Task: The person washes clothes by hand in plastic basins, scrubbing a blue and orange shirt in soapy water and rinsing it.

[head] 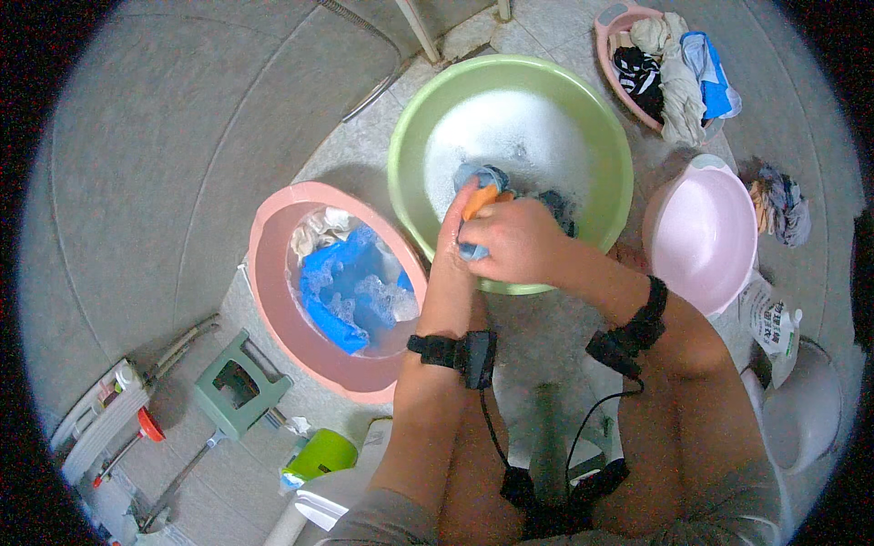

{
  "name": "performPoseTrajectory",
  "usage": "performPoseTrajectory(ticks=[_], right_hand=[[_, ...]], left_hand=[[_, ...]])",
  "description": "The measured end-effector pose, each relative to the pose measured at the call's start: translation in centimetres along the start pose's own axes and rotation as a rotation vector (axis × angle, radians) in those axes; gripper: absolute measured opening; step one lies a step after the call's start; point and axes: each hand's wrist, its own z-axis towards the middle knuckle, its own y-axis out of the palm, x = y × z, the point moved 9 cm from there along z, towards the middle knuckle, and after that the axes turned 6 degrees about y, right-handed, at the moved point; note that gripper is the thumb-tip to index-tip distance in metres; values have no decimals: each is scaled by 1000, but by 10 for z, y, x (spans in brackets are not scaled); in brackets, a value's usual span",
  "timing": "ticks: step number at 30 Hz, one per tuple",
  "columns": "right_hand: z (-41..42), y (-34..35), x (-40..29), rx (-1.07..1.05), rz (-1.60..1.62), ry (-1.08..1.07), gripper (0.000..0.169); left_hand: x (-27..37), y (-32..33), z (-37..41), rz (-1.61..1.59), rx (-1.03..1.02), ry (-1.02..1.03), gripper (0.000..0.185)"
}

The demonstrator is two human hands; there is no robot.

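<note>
A large green basin (403, 177) of white suds (505, 126) stands before me. Above its near side, my left hand (456, 222) grips a wet blue-grey cloth with orange parts (481, 199). Closed into a fist, my right hand (522, 240) holds the same cloth against my left palm. A bit of blue fabric pokes out below the right fist, while a bunched end rests beyond my left fingers. Dark wet fabric (556, 205) lies partly in the suds just past my right hand. The fingers of both hands are partly hidden.
At left, a pink basin (273, 327) holds blue and white fabric in soapy water. To the right are a pale pink basin (703, 232), bunched clothes (785, 205) and a printed pouch (771, 327). Another pink basin (604, 51) of clothes stands far right; a green stool (235, 385) stands lower left.
</note>
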Motion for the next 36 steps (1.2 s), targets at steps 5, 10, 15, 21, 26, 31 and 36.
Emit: performPoseTrajectory(ticks=[5,10,15,21,26,31,36], right_hand=[[0,-3,-11,99,-52,-61,22],[16,-4,30,225,-119,82,24],[26,-11,107,301,-174,291,27],[5,-19,149,202,-161,568,29],[-22,67,138,-382,778,788,47],[-10,50,132,87,1178,659,51],[9,24,102,57,468,408,37]], left_hand=[[-8,-3,6,-61,-71,-16,33],[-1,4,24,-161,-188,103,33],[11,16,9,55,189,171,35],[16,-1,-8,-78,343,83,42],[-1,-18,-3,-25,354,-59,36],[-9,-12,0,264,216,-173,29],[32,-11,-10,851,377,217,16]])
